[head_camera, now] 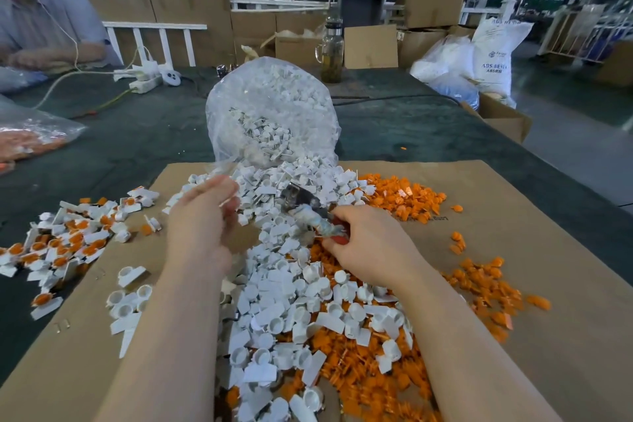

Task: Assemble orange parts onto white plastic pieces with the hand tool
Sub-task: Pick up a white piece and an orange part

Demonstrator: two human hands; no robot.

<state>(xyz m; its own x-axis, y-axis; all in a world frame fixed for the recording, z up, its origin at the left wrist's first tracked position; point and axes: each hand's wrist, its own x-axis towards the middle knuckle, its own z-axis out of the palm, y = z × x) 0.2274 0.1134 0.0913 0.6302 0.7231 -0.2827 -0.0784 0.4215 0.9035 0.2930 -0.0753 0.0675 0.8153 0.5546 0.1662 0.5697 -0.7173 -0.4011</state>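
Observation:
A heap of white plastic pieces spills from a clear bag onto a cardboard sheet. Loose orange parts lie to its right and at the near edge. My right hand grips the taped handles of a metal hand tool, whose jaws point up and left over the heap. My left hand hovers over the heap's left side with fingers extended and blurred; whether it pinches anything I cannot tell. Assembled white-and-orange pieces lie in a pile at the left.
Another person sits at the far left behind a power strip. A bag of orange parts lies at the left edge. A glass jug stands at the back. Cardboard boxes and white sacks stand to the right.

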